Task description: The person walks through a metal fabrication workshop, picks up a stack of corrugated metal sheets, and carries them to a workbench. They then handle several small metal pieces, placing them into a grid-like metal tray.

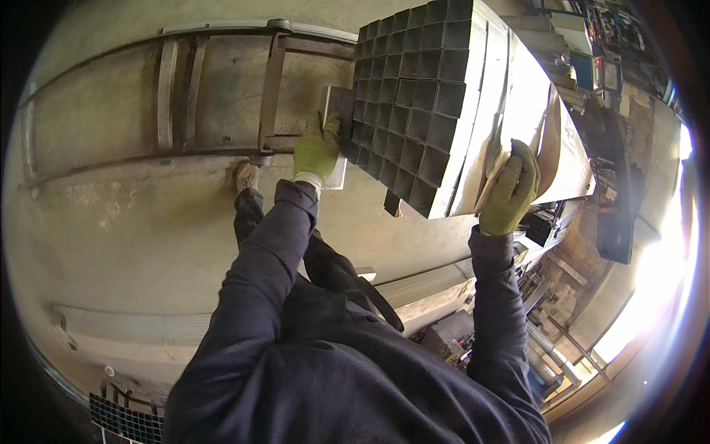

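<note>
- Your left hand (316,148) has a closed grip on one square tube (336,137), partly drawn from the tube bundle (414,96), at its left face.
- Your right hand (510,189) clasps the bundle's wrapping (562,140) on its right side; the tube is not yet free.

gloves: olive-green knit, on left hand (316,148) & right hand (510,191)
cuff: white, at left wrist
sleeves: dark navy, long
</note>
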Motion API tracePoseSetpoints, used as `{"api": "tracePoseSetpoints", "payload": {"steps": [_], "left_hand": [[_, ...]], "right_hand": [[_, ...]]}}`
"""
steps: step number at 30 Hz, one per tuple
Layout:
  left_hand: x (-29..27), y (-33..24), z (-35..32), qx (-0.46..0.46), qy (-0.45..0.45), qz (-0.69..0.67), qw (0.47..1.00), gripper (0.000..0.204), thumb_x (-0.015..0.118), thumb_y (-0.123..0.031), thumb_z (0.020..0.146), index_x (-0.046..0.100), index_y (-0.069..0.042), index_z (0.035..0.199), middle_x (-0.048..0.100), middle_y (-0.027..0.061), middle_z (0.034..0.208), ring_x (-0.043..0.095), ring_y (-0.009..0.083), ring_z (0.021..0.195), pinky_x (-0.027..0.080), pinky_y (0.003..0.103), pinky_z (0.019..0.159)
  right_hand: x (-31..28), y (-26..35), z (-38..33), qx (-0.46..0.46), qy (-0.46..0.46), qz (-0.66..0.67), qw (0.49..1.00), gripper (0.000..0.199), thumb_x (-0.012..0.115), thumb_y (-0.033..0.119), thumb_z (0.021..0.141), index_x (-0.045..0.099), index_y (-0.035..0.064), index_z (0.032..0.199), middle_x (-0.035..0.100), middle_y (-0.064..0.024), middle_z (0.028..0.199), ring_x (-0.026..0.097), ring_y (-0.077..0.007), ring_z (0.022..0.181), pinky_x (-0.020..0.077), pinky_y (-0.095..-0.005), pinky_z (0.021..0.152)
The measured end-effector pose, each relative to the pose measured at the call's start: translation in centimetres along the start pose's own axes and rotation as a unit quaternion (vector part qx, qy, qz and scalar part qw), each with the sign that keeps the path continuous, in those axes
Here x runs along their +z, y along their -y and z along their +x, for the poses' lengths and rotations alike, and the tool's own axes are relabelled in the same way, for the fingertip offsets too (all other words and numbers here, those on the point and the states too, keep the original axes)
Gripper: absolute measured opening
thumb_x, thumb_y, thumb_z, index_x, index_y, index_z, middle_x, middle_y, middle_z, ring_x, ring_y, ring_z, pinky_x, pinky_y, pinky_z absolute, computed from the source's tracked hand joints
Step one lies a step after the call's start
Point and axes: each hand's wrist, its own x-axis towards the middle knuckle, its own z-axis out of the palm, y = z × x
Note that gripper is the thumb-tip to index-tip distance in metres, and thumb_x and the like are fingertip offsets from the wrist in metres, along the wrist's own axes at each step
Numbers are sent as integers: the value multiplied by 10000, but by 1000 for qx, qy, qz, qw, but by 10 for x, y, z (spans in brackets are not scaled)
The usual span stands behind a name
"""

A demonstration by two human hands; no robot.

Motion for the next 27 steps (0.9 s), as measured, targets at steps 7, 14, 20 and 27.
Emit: {"api": "tracePoseSetpoints", "payload": {"steps": [7,14,20,27], "left_hand": [[-41,67,31,251,-72,497,828,652,546,-375,1075,413,-45,1621,526,315,1549,585,488,1352,472,519,1133],[25,70,34,78,-10,101,992,589,536,-373,1065,486,-58,1560,498,309,1568,545,456,1392,446,480,1158],[-88,38,153,149,-175,-29,973,495,521,-293,1080,503,-70,1521,571,285,1506,606,449,1319,517,482,1061],[-17,-65,159,75,-70,52,993,668,446,-589,1086,525,-37,1454,686,300,1313,633,492,1265,508,530,1054]], "right_hand": [[2,0,1,-14,-9,-24,1000,299,530,131,1075,747,-28,1207,745,-165,1202,686,-309,1150,517,-414,1045],[-1,8,2,6,13,-34,999,323,504,122,1069,734,-46,1222,726,-184,1229,665,-313,1184,506,-419,1075],[0,5,0,51,11,-25,998,318,513,139,1082,724,-47,1230,711,-174,1245,649,-308,1205,503,-418,1079],[-1,6,0,19,23,-34,999,314,481,110,1090,709,-40,1246,693,-174,1269,636,-294,1221,504,-418,1080]]}}
